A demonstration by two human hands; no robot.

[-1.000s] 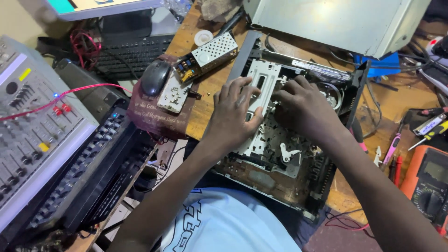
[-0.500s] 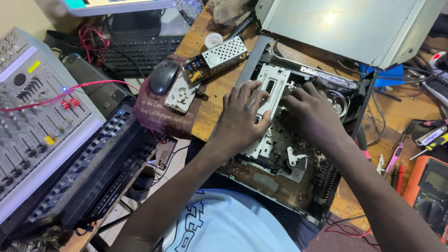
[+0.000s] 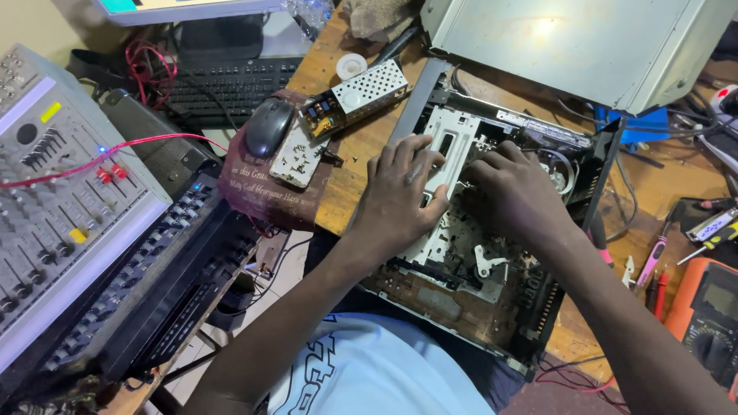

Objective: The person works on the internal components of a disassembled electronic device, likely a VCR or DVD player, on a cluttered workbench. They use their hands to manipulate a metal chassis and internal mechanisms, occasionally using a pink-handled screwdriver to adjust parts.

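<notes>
A grey audio mixing console with rows of sliders (image 3: pixel 54 207) stood at the left of the cluttered wooden workbench (image 3: pixel 361 154), and an opened black-framed player chassis with a white metal mechanism (image 3: pixel 461 253) lay at the bench's near edge. The left hand (image 3: pixel 400 192) rested flat on the mechanism with fingers spread, gripping nothing, while the right hand (image 3: pixel 519 196) pressed down just beside it, its fingertips curled into the works so that any grip could not be told. A black computer mouse (image 3: pixel 267 127) sat well apart on a maroon cloth.

a worn brown wooden workbench (image 3: pixel 361 146) fills the view under bright overhead light, which glares off a pale grey metal cover (image 3: pixel 569 38). a beige wall (image 3: pixel 31 23) stands at the upper left.
</notes>
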